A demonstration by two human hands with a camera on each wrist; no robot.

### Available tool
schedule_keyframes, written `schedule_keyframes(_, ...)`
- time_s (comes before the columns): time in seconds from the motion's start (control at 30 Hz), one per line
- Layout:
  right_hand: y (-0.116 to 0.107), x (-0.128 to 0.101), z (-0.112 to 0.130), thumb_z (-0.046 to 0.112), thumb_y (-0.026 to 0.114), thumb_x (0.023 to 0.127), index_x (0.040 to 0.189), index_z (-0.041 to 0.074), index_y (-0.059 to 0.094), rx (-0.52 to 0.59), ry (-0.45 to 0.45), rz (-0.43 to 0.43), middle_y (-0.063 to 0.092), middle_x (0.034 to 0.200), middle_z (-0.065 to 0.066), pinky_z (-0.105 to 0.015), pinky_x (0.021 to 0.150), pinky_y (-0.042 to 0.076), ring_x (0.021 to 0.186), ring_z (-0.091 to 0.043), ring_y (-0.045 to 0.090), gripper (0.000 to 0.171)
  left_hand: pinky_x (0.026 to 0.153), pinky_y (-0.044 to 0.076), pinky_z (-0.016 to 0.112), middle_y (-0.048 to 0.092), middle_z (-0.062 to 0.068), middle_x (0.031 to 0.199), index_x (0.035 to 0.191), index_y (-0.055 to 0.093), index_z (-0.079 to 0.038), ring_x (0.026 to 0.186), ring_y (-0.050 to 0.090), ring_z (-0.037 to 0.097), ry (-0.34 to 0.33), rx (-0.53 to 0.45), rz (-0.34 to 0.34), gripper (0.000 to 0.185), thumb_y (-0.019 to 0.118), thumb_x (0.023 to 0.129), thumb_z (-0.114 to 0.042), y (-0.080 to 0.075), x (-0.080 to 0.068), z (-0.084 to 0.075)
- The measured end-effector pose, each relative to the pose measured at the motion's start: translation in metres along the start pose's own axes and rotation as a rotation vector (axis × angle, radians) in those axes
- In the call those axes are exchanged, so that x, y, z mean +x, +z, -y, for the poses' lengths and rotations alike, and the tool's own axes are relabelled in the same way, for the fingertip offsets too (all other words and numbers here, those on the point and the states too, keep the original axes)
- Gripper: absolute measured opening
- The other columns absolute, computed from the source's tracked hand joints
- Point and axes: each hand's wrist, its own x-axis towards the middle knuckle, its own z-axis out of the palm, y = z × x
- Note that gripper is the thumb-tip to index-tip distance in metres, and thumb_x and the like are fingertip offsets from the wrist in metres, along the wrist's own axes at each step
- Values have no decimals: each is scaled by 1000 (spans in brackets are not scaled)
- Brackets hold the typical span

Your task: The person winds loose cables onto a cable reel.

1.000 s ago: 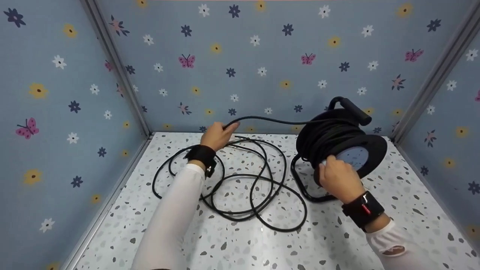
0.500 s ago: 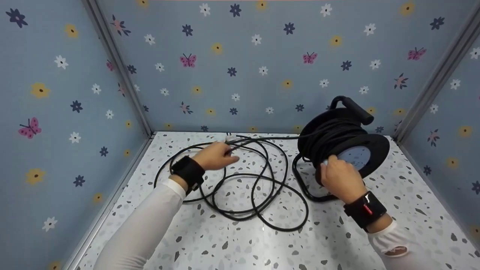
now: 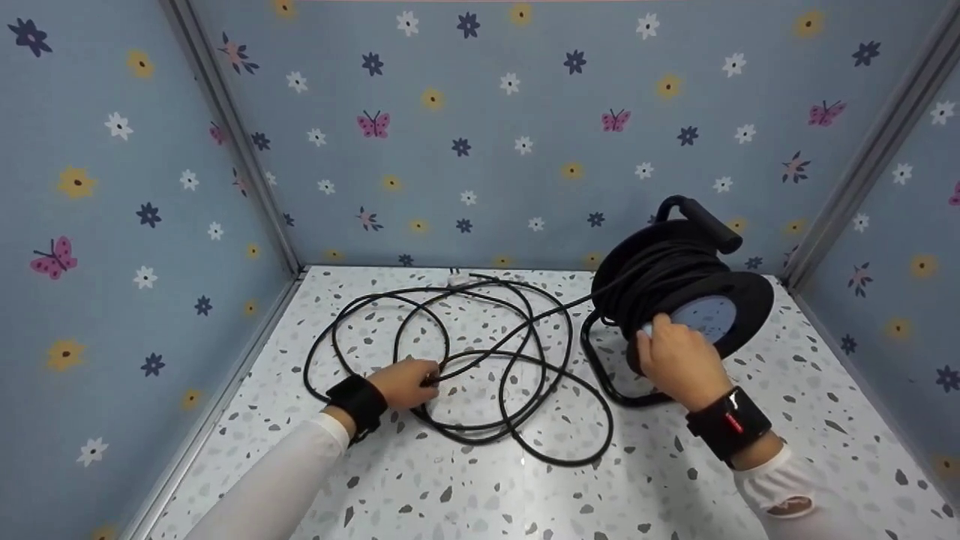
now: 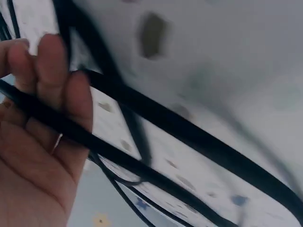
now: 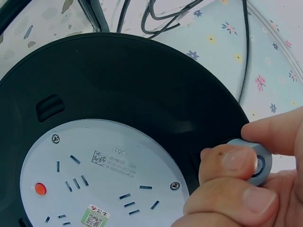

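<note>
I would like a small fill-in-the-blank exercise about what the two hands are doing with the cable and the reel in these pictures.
1. The left hand grips a strand of the black ____ on the speckled tabletop.
2. The right hand pinches the grey ____ on the cable reel.
3. The reel's grey socket plate carries a small ____ button.

Missing words: cable; knob; red

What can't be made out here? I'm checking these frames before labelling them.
- Plug end of the loose black cable: head view, too small.
- Label print on the black cable reel's grey socket plate: right wrist view, too small.
- Left hand's thumb: left wrist view, cut off by the edge; background blurred.
</note>
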Motion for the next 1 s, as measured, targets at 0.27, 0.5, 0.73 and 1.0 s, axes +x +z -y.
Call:
schedule_keyframes(0.27,-4,1,-1,24,60,108,96,-8,59,-20,15,-1,64,73,-29,-63,55,53,62,-51,66,34,62,38,32,46,-6,63,67,54,-20,58,44,14,-114,82,-4,54,63,106,-55,-24,-27,45)
schedule_keyframes(0.5,-7,1,-3,24,66,104,85,-4,60,4,7,-36,64,74,-29,-64,58,52,66,-54,66,34,68,42,37,41,-5,58,61,49,-17,54,42,15,-185,65,-175,67,38,117,-52,-45,-49,82)
schedule_keyframes(0.73,-11,4,-1,19,67,103,87,-7,62,38,-4,-44,66,77,-30,-67,63,54,72,-57,67,30,59,30,31,27,-9,54,55,36,-22,50,26,12,-134,-10,-284,58,49,111,-29,-57,-56,92)
schedule_keyframes(1.0,-24,8,-5,16,68,101,76,1,56,53,-2,-87,61,70,-24,-65,62,49,66,-53,64,32,57,28,31,25,-9,52,54,34,-21,49,23,13,-174,-87,-255,55,47,107,-21,-51,-60,98)
